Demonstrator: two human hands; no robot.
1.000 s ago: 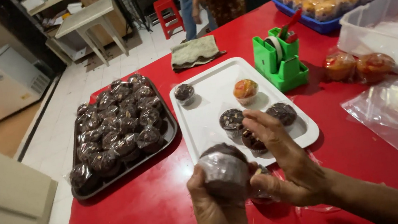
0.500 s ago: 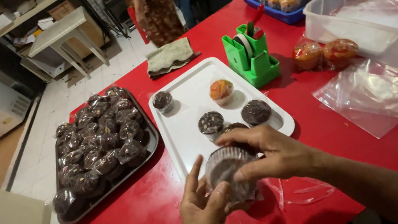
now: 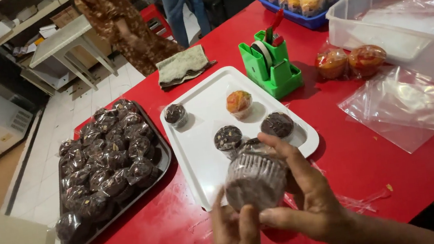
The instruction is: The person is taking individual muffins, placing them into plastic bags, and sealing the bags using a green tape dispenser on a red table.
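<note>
Chocolate-brown wrapped muffin (image 3: 255, 177), sheathed in clear film, sits between both hands above the near edge of the white tray (image 3: 199, 157). Right hand (image 3: 306, 194) clasps it from the right and below, with one finger arched over its top and the thumb pressed under its base; left hand (image 3: 236, 234) meets it from beneath, fingertips against the lower wrapping, though how firmly it grips cannot be told. On the tray stand two unwrapped chocolate muffins (image 3: 228, 137), a smaller dark one (image 3: 174, 114) at the far corner and an orange-topped muffin (image 3: 239, 102). To the left, a dark tray (image 3: 128, 204) carries a dense heap of wrapped chocolate muffins (image 3: 103, 163). Beyond the white tray stands a green tape dispenser (image 3: 271, 65); to its right lie two bagged orange muffins (image 3: 350, 61), loose clear bags (image 3: 408, 107) and a translucent bin (image 3: 412, 48), all on the red table (image 3: 159, 239).
</note>
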